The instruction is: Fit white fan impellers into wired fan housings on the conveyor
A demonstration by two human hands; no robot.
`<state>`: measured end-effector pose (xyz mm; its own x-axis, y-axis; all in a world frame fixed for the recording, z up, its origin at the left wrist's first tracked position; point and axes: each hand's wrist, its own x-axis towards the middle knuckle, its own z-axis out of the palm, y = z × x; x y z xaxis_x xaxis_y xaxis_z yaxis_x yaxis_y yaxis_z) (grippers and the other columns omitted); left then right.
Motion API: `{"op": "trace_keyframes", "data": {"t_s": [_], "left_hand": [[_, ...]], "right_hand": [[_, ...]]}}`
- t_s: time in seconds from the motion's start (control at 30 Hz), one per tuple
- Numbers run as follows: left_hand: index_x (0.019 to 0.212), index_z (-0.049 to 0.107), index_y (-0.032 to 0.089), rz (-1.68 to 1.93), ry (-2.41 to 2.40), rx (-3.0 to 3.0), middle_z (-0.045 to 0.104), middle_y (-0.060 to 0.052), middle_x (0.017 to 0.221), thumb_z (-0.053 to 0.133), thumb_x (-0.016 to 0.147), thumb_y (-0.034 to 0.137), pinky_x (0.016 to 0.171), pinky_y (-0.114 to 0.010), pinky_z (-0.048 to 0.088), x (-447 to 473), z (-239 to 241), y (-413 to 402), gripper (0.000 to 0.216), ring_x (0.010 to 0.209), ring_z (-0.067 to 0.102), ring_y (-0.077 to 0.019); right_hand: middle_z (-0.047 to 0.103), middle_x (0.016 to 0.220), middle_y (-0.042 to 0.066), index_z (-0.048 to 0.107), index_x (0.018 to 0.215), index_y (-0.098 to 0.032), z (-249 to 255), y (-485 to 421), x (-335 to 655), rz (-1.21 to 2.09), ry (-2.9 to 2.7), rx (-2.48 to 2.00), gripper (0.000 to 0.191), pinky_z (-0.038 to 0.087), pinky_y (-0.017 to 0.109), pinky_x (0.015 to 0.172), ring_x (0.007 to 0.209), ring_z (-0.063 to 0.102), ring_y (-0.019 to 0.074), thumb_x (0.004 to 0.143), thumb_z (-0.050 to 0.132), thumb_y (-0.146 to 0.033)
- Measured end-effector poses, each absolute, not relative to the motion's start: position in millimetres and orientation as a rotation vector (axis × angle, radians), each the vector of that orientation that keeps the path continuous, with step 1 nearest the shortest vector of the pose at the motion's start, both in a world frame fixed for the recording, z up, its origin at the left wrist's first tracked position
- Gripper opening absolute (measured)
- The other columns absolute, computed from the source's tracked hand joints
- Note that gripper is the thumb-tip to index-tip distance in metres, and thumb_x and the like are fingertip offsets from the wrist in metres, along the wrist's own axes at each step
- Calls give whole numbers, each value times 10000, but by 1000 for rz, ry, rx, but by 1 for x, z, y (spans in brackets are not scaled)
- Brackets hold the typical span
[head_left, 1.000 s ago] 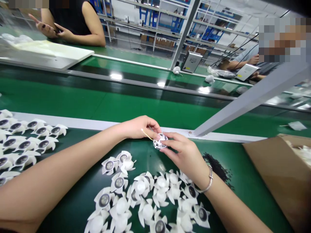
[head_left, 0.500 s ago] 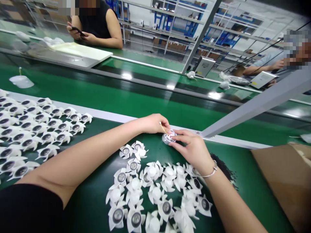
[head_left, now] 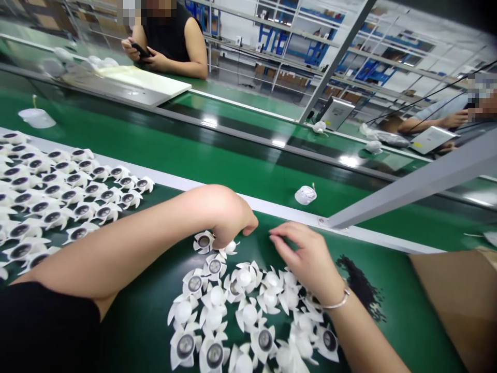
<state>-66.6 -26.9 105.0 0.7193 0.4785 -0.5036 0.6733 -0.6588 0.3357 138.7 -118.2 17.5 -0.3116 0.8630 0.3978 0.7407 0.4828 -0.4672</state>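
Observation:
My left hand (head_left: 229, 215) is curled, its fingers closed down on a small white fan impeller (head_left: 229, 247) at the top of a loose pile of impellers (head_left: 248, 305) on the dark green mat. My right hand (head_left: 306, 259) hovers just right of it with fingers spread and nothing in them. One white impeller with a short stick (head_left: 306, 195) lies alone on the green conveyor belt (head_left: 240, 166) beyond the white rail.
Rows of several impellers (head_left: 58, 197) lie at the left. A brown cardboard box (head_left: 462, 295) sits at the right, with a patch of black specks (head_left: 359, 285) beside it. A slanted grey frame bar (head_left: 407, 186) crosses above. Other people sit across the belt.
The impeller I held in both hands now lies on the conveyor belt. My left hand has dropped onto the pile and my right hand has let go and opened.

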Motion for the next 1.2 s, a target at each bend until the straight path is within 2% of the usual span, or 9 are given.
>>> {"op": "trace_keyframes", "data": {"t_s": [0.13, 0.33, 0.6, 0.67, 0.73, 0.8, 0.97, 1.1, 1.2], "left_hand": [[742, 755, 316, -484, 613, 2303, 667, 60, 694, 776, 387, 73, 510, -237, 309, -62, 88, -14, 431, 563, 514, -136], [817, 783, 283, -544, 471, 2129, 708, 31, 737, 775, 639, 310, 583, -237, 386, -66, 77, 8, 180, 661, 585, -152], [796, 688, 203, -472, 524, 1961, 697, 3, 726, 613, 831, 453, 625, -225, 450, -66, 54, 30, 263, 652, 595, -136], [929, 679, 214, -451, 527, 1982, 699, 8, 756, 651, 803, 471, 607, -226, 447, -66, 52, 33, 288, 664, 606, -141], [1076, 660, 231, -441, 520, 2048, 706, 19, 801, 753, 705, 470, 587, -226, 432, -66, 53, 33, 451, 678, 611, -147], [1128, 659, 249, -429, 492, 2118, 707, 36, 815, 832, 603, 426, 580, -225, 411, -65, 53, 31, 580, 675, 602, -143], [936, 737, 256, -280, 414, 2187, 682, 61, 728, 818, 622, 380, 578, -232, 357, -55, 46, 23, 348, 632, 559, -121], [875, 753, 249, -159, 358, 2222, 666, 62, 704, 793, 660, 403, 569, -236, 338, -49, 39, 19, 267, 624, 542, -113], [862, 769, 257, -147, 391, 2182, 656, 65, 686, 808, 635, 394, 565, -231, 329, -49, 37, 19, 268, 624, 538, -111]], "right_hand": [[710, 934, 35, 723, 935, -226, 8, -118, 129, 525, -2225, -1328, 161, 542, 324, 802, 867, 652, 177, 922, 582, -150], [690, 926, 58, 725, 942, -203, 4, -116, 123, 367, -2381, -1364, 195, 535, 348, 807, 872, 637, 200, 954, 533, -166], [648, 890, 83, 677, 919, -161, 0, -113, 118, 182, -2433, -1492, 227, 530, 344, 774, 827, 607, 206, 984, 461, -181], [638, 892, 98, 665, 906, -150, -1, -112, 118, 127, -2443, -1530, 232, 521, 361, 784, 839, 593, 221, 981, 446, -162], [630, 888, 106, 651, 886, -152, -2, -112, 120, 96, -2446, -1547, 230, 510, 380, 784, 841, 577, 236, 974, 439, -146], [623, 882, 107, 635, 871, -161, -2, -111, 122, 84, -2444, -1552, 216, 501, 391, 777, 841, 561, 246, 965, 442, -138], [590, 930, 104, 584, 899, -171, -1, -110, 130, 186, -2274, -1530, 180, 498, 400, 827, 904, 547, 238, 969, 422, -138], [551, 1176, 130, 601, 954, -190, 0, -109, 134, 499, -2122, -1396, 168, 461, 444, 999, 1141, 527, 247, 975, 435, -172], [510, 1280, 132, 613, 951, -202, 0, -109, 134, 577, -2122, -1383, 175, 423, 478, 1061, 1241, 484, 256, 981, 441, -202]]}}
